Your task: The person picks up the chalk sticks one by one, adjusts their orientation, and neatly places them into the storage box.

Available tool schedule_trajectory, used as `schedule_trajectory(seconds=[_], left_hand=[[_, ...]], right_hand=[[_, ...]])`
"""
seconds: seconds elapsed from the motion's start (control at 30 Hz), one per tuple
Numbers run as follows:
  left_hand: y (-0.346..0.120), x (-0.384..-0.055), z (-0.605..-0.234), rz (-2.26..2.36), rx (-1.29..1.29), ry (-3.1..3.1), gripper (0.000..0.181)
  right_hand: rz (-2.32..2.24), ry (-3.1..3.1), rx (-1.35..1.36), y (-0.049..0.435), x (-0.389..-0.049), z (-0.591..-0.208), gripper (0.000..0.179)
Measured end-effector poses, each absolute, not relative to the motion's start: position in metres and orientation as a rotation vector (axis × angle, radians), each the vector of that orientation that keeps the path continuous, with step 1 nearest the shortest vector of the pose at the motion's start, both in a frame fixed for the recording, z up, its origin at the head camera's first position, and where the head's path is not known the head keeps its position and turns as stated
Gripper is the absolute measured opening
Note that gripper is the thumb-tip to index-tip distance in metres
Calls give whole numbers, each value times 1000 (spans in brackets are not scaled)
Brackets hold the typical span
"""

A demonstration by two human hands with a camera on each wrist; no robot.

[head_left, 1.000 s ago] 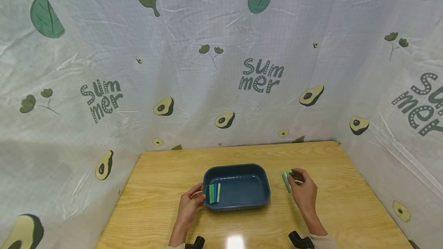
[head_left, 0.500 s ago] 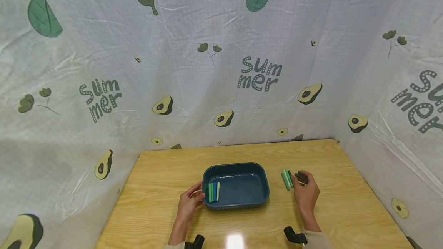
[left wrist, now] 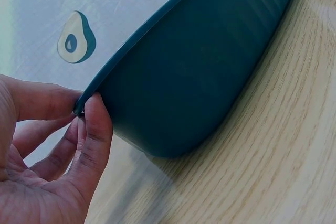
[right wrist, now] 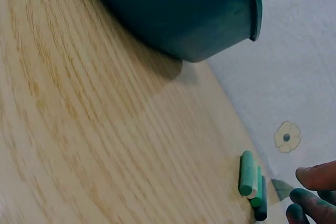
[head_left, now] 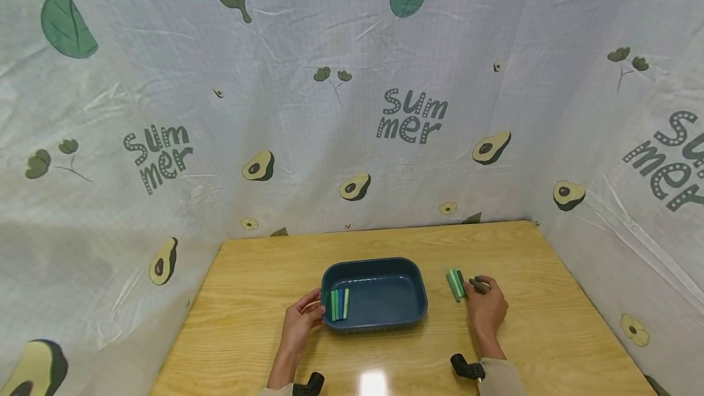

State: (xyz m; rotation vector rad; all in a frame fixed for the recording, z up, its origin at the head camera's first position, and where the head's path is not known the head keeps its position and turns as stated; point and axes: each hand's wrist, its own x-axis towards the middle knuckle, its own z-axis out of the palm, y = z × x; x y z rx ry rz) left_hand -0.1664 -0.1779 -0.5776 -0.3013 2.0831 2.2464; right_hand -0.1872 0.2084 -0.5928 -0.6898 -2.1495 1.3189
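My left hand (head_left: 299,324) pinches the left rim of a dark blue-green plastic bin (head_left: 387,304), thumb and fingers on either side of the edge in the left wrist view. Inside, along the left wall, green, blue and pale chalk sticks (head_left: 340,305) lie side by side. To the right of the bin, another row of chalk sticks (right wrist: 247,174) rests on the table, in green, pale and dark shades. My right hand (head_left: 486,309) is just right of that row, its fingers loosely bent with dark-stained tips (right wrist: 302,196). No stick shows between them.
The wooden table (head_left: 264,274) carries the bin near its middle. A white cloth (head_left: 308,139) printed with avocados and leaves hangs behind and at both sides. Dark devices are strapped to both wrists.
My right hand has drawn back to the right from the chalk row, uncovering the dark stick at its right end. The left hand keeps its hold on the bin's rim.
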Motion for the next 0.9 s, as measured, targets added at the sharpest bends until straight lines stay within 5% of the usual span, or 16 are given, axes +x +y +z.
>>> schedule_trajectory(seconds=[0.9], left_hand=[[-180,-167,-578,2247,-290,2084,48]], right_hand=[[1270,-2216,-763,200,-194,-609,30]])
